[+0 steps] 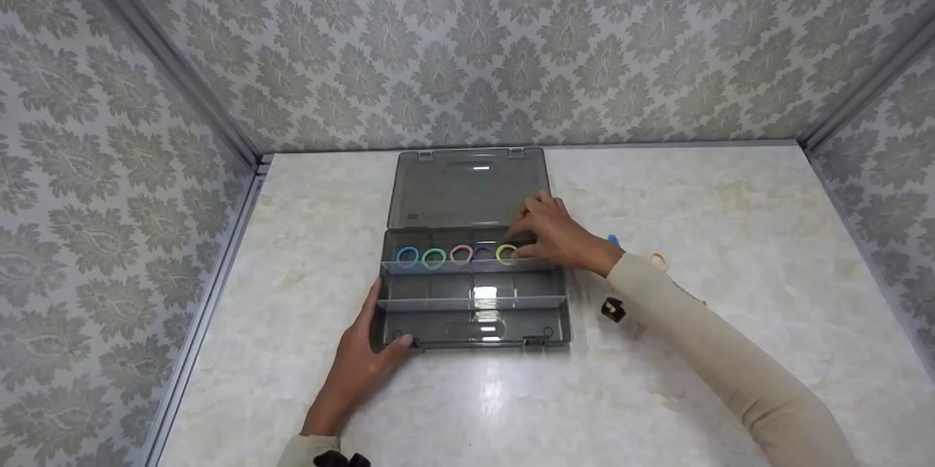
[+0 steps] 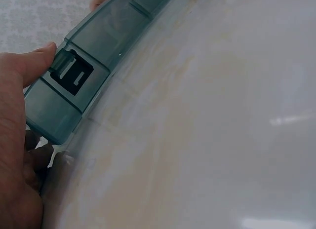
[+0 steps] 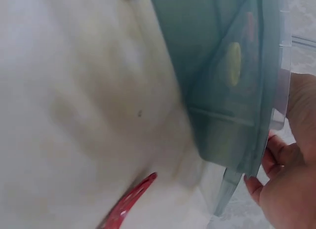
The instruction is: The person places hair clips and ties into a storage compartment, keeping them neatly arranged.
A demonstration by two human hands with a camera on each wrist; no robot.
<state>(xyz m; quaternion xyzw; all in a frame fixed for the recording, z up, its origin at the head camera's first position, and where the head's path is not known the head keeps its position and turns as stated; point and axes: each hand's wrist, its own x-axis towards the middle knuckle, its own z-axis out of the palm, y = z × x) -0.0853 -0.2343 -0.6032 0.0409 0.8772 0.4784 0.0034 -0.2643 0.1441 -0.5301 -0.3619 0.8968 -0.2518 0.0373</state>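
An open smoky-grey plastic organizer case lies on the table with its lid folded back. Blue, green, pink, purple and yellow rings line the back compartment against a clear divider. My left hand grips the front left corner, its thumb beside the latch in the left wrist view. My right hand reaches over the back right corner and pinches the yellow ring between thumb and index finger. Those fingertips are hidden behind the case in the right wrist view.
Right of the case, a blue item and a pale orange ring lie on the table, partly behind my right sleeve. A red, narrow-tipped item shows in the right wrist view. Patterned walls stand at the back and sides.
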